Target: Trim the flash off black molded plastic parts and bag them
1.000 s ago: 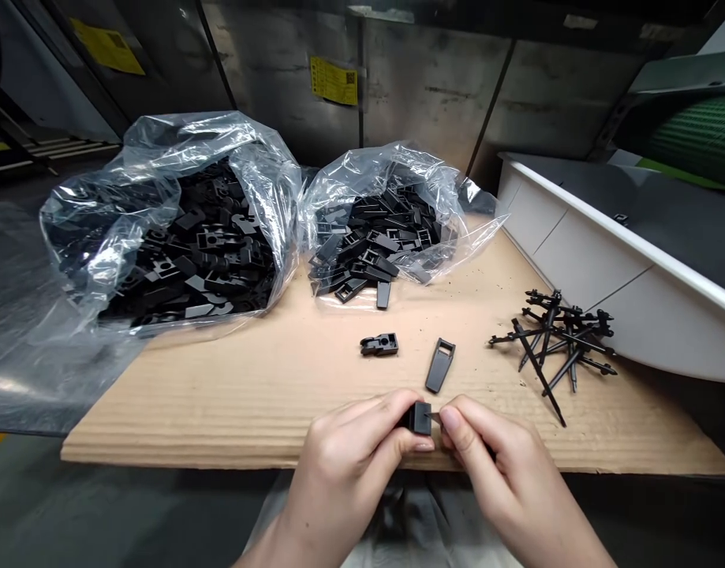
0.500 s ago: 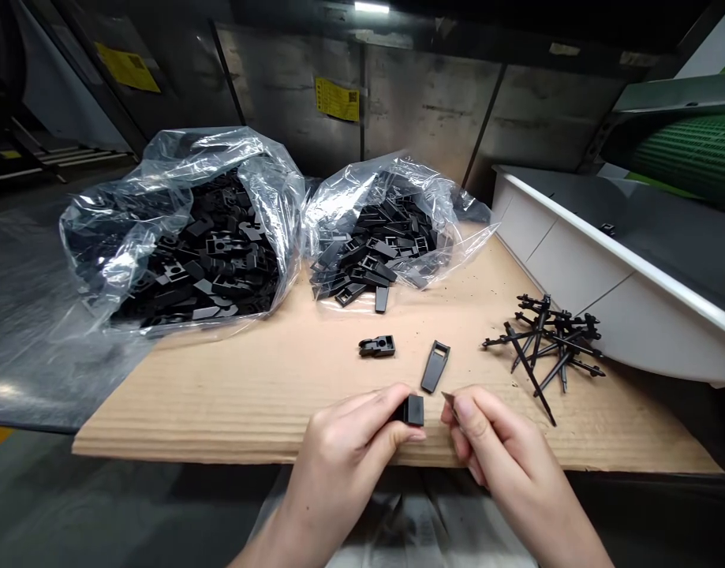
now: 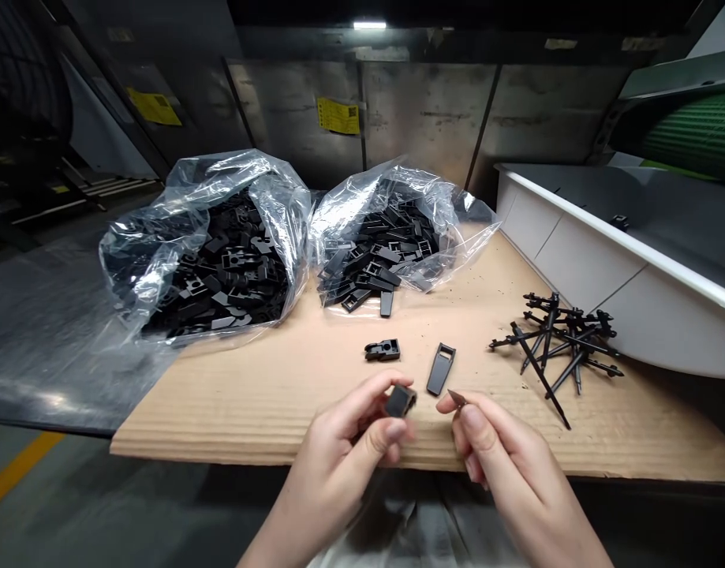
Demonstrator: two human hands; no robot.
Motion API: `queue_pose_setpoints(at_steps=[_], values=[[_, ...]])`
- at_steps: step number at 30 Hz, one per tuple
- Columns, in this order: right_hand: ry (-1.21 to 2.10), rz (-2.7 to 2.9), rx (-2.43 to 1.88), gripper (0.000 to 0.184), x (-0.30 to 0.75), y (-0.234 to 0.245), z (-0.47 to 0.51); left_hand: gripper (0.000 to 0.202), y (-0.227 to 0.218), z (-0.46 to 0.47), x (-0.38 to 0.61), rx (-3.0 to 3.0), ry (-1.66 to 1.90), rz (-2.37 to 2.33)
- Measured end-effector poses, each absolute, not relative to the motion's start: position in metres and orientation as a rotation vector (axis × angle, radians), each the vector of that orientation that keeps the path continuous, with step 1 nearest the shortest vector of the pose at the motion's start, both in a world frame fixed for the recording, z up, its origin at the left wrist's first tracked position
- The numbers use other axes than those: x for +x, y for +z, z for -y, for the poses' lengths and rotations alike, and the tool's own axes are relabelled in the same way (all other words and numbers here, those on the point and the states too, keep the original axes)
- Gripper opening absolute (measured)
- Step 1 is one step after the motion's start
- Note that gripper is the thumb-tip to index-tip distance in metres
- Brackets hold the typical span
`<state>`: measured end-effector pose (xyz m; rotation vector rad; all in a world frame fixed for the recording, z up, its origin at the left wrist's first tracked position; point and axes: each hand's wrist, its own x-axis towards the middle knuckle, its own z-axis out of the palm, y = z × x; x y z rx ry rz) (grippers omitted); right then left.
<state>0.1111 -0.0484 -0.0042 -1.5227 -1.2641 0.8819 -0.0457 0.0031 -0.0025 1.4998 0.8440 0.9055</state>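
Note:
Between the thumb and fingers of my left hand (image 3: 353,438) is a small black plastic part (image 3: 400,401), slightly blurred. My right hand (image 3: 495,438) pinches a small, thin, pointed blade (image 3: 457,398); the rest of it is hidden in the fingers. The two hands are apart, above the front of a cardboard sheet (image 3: 237,418). Just beyond them lie a black plastic clip piece (image 3: 383,350) with a round hole and a flat tapered black piece (image 3: 441,369) with a rectangular opening.
Two clear plastic bags, the left bag (image 3: 131,260) and the right bag (image 3: 469,244), hold many black parts. Thin black plastic sprues (image 3: 557,343) are heaped at the right, beside a white bin (image 3: 575,244). A metal panel (image 3: 421,118) stands behind.
My left hand has turned the black part, so another side faces up. The right hand still pinches the blade, slightly farther right. The whole view has shifted a little.

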Motion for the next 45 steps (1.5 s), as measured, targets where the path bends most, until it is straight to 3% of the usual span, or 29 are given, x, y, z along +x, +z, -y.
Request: queue_pose_setpoints(at_steps=[6, 9, 12, 20, 33, 45], values=[[0.7, 1.399, -1.531, 0.027, 0.112, -0.007, 0.049, 0.024, -0.001, -0.003, -0.043, 1.357, 0.876, -0.777], [0.686, 1.347, -1.553, 0.021, 0.111, -0.008, 0.048, 0.036, -0.001, -0.004, -0.042, 1.331, 0.835, -0.765], [0.774, 1.305, -1.555, 0.03, 0.108, -0.007, 0.048, 0.025, -0.002, -0.003, -0.044, 1.353, 0.821, -0.72], [0.867, 1.234, -1.476, 0.011, 0.105, -0.005, 0.051, 0.027, -0.004, 0.004, -0.046, 1.287, 0.76, -0.686], [0.849, 1.509, -1.348, 0.025, 0.113, -0.007, 0.047, 0.019, 0.0, 0.002, -0.042, 1.042, 0.729, -0.611], [0.838, 1.653, -1.448, 0.017, 0.119, -0.006, 0.05, 0.016, -0.003, 0.005, -0.038, 1.149, 0.851, -0.742]])
